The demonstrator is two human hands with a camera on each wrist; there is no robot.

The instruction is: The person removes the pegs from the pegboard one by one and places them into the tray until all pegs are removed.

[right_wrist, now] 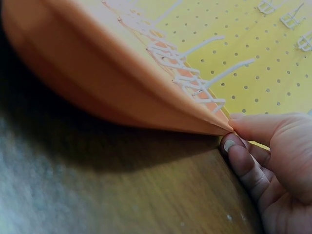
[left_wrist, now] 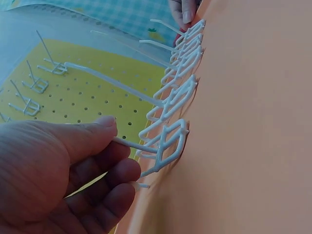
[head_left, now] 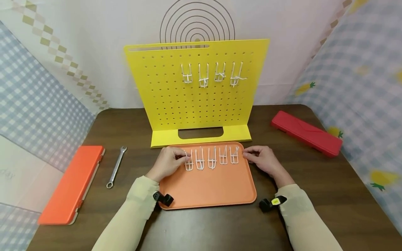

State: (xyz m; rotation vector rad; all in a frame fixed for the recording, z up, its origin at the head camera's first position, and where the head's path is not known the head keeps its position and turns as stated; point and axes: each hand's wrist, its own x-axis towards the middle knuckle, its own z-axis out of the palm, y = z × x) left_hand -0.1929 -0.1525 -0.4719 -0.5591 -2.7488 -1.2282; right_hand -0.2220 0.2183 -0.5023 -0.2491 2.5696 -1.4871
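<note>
On the orange tray point(head_left: 207, 188) several white wire pegboard hooks point(head_left: 211, 163) lie in a row along the far side. My left hand point(head_left: 169, 161) reaches over the tray's left side and pinches the prong of the leftmost hook point(left_wrist: 171, 146) between thumb and fingers; that hook's frame still lies at the tray. At the far right corner, my right hand point(head_left: 261, 159) pinches the tray's rim point(right_wrist: 207, 119), thumb above and fingers below. Behind the tray stands a yellow pegboard point(head_left: 194, 101), with several white hooks point(head_left: 203, 82) hung in its upper right half.
A wrench point(head_left: 116, 168) lies left of the tray, beside an orange-red case point(head_left: 72, 186). The closed red case point(head_left: 306, 133) sits at the back right of the brown table point(head_left: 326, 195). Patterned cloth point(head_left: 47, 90) surrounds the table.
</note>
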